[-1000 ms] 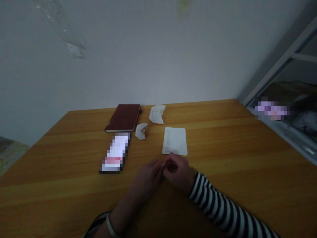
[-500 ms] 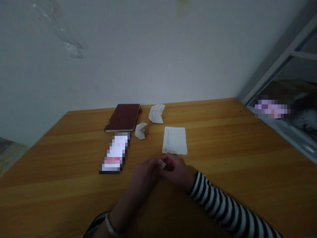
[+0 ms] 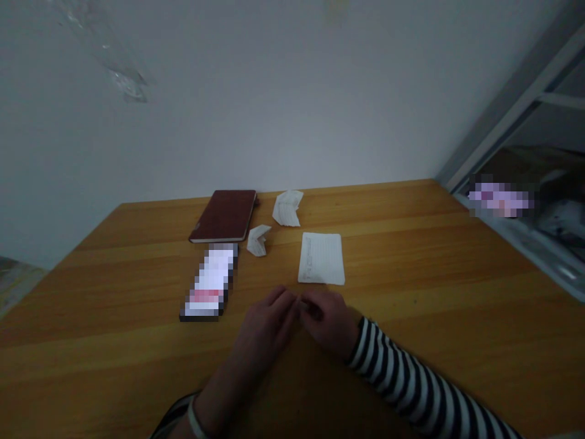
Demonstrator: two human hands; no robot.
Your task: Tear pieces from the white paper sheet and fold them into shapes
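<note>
My left hand (image 3: 266,324) and my right hand (image 3: 329,321) meet fingertip to fingertip low over the table, both with closed, pinching fingers. Between them is a small folded piece of white paper, now almost wholly hidden by the fingers. Just beyond my right hand lies a flat lined sheet of paper (image 3: 322,259) with some writing down its left side. Farther off, to the left of that sheet, two creased, folded pieces of lined paper rest on the wood: a smaller one (image 3: 256,241) and a larger one (image 3: 287,209) near the wall.
A phone (image 3: 210,281) with a lit, blurred screen lies left of my hands. Behind it is a dark red notebook (image 3: 225,216), closed. The wooden table (image 3: 425,262) ends at a pale wall (image 3: 292,110). A metal-framed shelf (image 3: 516,131) stands off the right edge.
The white paper that showed between my fingertips is now nearly covered. My fingers have shifted slightly, my right fingertips lower. The view has moved a little; the things on the table lie as before.
</note>
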